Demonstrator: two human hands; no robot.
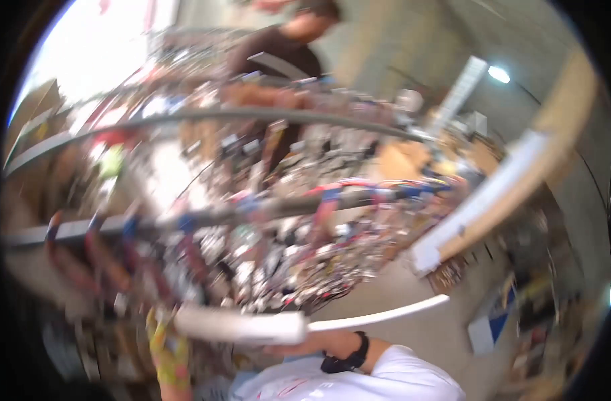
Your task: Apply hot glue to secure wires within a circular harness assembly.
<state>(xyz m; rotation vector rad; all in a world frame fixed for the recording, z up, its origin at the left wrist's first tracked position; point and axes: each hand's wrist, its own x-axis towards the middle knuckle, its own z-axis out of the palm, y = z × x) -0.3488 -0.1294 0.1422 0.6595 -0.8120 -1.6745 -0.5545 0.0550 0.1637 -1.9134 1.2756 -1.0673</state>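
Note:
A thick white tube-like piece (242,325), with a thinner white strip (386,313) reaching right from its end, lies across the view in front of my chest. My left hand (168,354), in a yellow patterned glove, is raised beside the tube's left end; motion smears its fingers. My right forearm crosses my body, with a black band (345,354) on it. My right hand (289,349) sits just below the tube, and its fingers are hidden. Ahead, bundles of wires with connectors (272,274) hang from a grey rail (265,208).
A second rail (252,115) runs farther back, before more hanging wires. Beyond it stands a person in a dark shirt (282,53). At right are a long wooden beam (519,180), a white and blue box (489,324) and cluttered shelves (539,334). The picture is blurred.

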